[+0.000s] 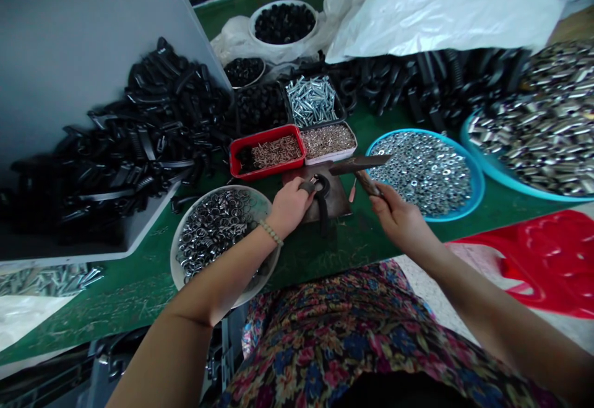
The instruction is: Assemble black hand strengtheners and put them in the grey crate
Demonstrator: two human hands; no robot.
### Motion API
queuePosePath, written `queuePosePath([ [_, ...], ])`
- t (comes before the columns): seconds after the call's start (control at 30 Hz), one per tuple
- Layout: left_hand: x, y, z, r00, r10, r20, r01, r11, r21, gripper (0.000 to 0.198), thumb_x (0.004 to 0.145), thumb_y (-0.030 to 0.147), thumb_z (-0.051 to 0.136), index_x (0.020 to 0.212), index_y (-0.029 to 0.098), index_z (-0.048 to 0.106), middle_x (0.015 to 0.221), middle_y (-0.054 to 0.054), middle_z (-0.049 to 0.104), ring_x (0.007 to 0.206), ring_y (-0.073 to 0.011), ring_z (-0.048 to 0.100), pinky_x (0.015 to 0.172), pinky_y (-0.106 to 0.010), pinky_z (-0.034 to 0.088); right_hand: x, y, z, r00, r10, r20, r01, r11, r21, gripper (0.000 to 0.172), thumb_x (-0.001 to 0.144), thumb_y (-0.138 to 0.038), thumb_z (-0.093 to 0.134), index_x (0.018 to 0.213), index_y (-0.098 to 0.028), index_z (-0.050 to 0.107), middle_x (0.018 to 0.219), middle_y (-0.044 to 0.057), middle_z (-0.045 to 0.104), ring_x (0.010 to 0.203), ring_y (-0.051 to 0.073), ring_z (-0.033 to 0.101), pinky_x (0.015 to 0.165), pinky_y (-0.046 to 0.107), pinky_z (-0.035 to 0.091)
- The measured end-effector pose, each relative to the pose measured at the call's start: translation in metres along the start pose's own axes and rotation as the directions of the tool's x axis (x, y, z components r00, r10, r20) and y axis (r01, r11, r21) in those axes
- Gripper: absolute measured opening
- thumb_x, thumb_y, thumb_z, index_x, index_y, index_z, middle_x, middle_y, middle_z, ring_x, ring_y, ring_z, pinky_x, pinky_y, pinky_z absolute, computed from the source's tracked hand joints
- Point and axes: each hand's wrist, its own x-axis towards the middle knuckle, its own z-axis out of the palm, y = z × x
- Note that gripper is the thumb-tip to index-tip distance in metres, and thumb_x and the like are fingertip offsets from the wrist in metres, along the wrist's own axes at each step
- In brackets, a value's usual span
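Observation:
My right hand point(394, 213) is wrapped round the wooden handle of a hammer point(359, 164), whose dark head hovers over the right side of a metal plate point(341, 194). On that plate, my left hand point(291, 204) grips a black plastic part point(323, 207) with a round, ring-like end and a strap-like tail pointing toward me. A small shiny metal piece shows at the fingertips beside the ring end. Right of the plate lies a small screwdriver-like tool point(352, 192) with a reddish handle.
A bowl of metal rings point(174, 253) stands under my left forearm. Behind the plate are a red tray point(234, 169) of rivet-like pins and a white tray point(320, 159). Blue basins point(477, 191) of nuts and metal sleeves stand right. Black parts point(158, 111) heap left.

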Motion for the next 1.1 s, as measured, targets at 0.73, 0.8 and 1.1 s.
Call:
queuePosePath([
  [0.73,-0.020,-0.002,0.002,0.992,-0.112,-0.053,0.096,0.965,-0.244,0.026,0.096,0.024,0.039,0.109,0.015,0.060,0.110,-0.010,0.065,0.105,-0.0202,0.059,0.098,-0.034,0.045,0.059,0.028,0.019,0.782,-0.491,0.384,0.616,0.705,-0.352,0.028,0.095,-0.021,0.039,0.097,-0.015,0.066,0.103,0.014,0.068,0.090,0.024,0.061,0.078,0.037,0.047],
  [0.8,-0.020,-0.002,0.001,0.992,-0.117,-0.050,0.100,0.962,-0.254,0.025,0.096,0.023,0.039,0.109,0.017,0.060,0.109,-0.009,0.065,0.105,-0.0199,0.059,0.098,-0.033,0.046,0.059,0.025,0.019,0.836,-0.466,0.288,0.539,0.794,-0.280,0.030,0.095,-0.021,0.036,0.108,-0.015,0.063,0.099,0.012,0.069,0.088,0.021,0.063,0.077,0.034,0.050],
  [1.1,-0.020,-0.002,0.001,0.990,-0.130,-0.055,0.111,0.959,-0.260,0.024,0.096,0.023,0.040,0.105,0.017,0.061,0.109,-0.010,0.065,0.104,-0.0202,0.059,0.096,-0.033,0.046,0.059,0.036,0.017,0.715,-0.465,0.522,0.683,0.623,-0.381,0.039,0.088,-0.007,0.042,0.122,-0.012,0.060,0.122,0.018,0.063,0.105,0.028,0.062,0.086,0.045,0.051],
])
